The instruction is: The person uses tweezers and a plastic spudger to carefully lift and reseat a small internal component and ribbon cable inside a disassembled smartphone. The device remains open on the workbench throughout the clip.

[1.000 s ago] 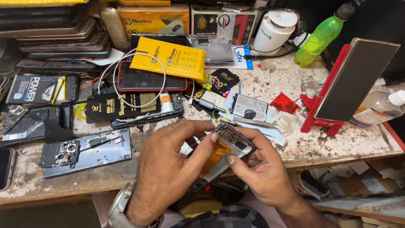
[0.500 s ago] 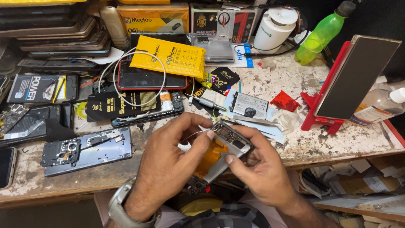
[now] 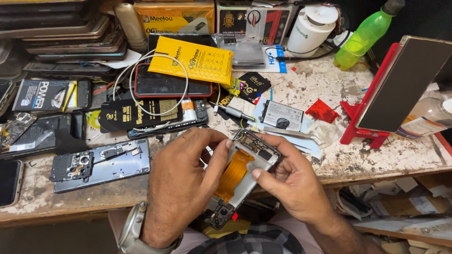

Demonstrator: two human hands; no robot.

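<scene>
Both my hands hold an opened phone frame (image 3: 245, 176) over the front edge of the workbench (image 3: 376, 162), tilted with its top end away from me. An orange flex ribbon (image 3: 235, 173) runs down its middle, and circuit parts show at both ends. My left hand (image 3: 183, 186), with a metal watch on the wrist, grips the frame's left side, thumb pressing near the ribbon's top. My right hand (image 3: 292, 181) clasps the right side, thumb on the silver plate.
On the bench lie a blue phone back cover (image 3: 101, 164), a screwdriver (image 3: 230, 111), a loose battery (image 3: 281, 115), a yellow padded packet (image 3: 193, 59), a white cable, stacked phones at left, a red stand holding a phone (image 3: 391, 94), a green bottle (image 3: 365, 33) and a white jar (image 3: 313, 28).
The phone frame has swung from a flatter hold to a steeper tilt, so its orange ribbon now faces me. My left thumb has shifted onto the frame's middle.
</scene>
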